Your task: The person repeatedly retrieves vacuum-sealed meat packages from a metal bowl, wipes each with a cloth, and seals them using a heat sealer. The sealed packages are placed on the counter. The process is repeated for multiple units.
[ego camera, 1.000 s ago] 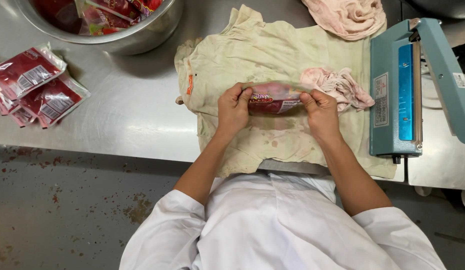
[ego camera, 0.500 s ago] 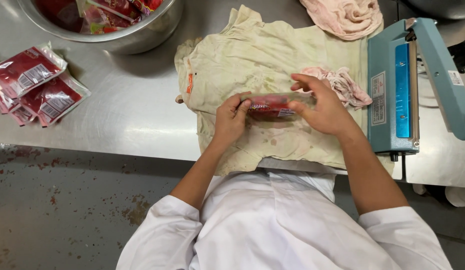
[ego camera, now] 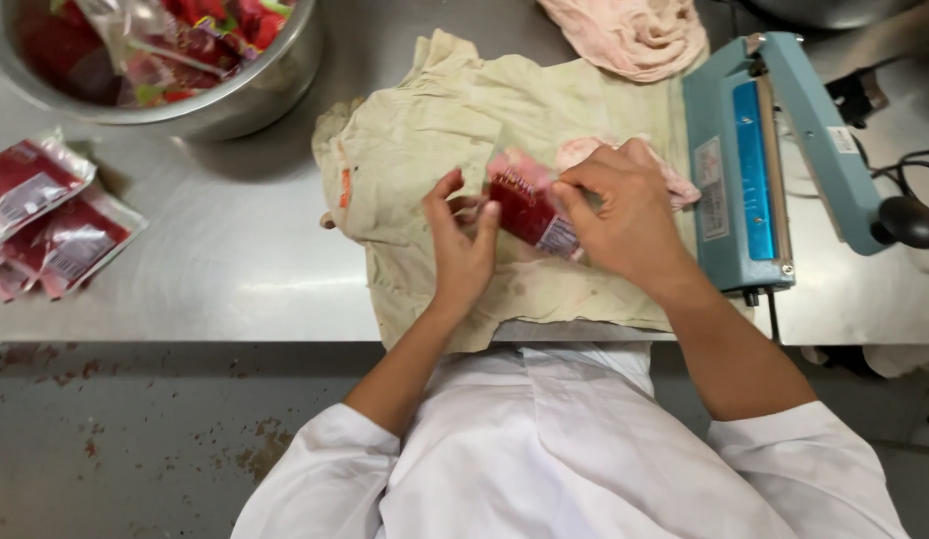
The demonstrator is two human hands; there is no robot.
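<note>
Fingers (ego camera: pixel 444 195) of left hand (ego camera: pixel 462 250) apart, thumb tip just touching the near end of a small red pouch (ego camera: pixel 524 205); fingers of right hand (ego camera: pixel 624 215) closed over the pouch's other end, pinching it just above a stained yellowish cloth (ego camera: pixel 424 140).

Far left on the steel surface (ego camera: pixel 215 269): a small heap of finished red pouches (ego camera: pixel 45 210). Behind them, a metal bowl (ego camera: pixel 235 105) full of more red packets. Middle: the cloth spread flat, both hands over it, pouch tilted between them. Beyond the right hand, a crumpled pink rag (ego camera: pixel 634 35). Far right: a blue heat sealer (ego camera: pixel 749 170), arm raised, close beside the right hand.

Looks like straightening a filled pouch ahead of closing it. Calls for a flat, clean open edge and a steady two-sided hold, so nothing red creeps out.
</note>
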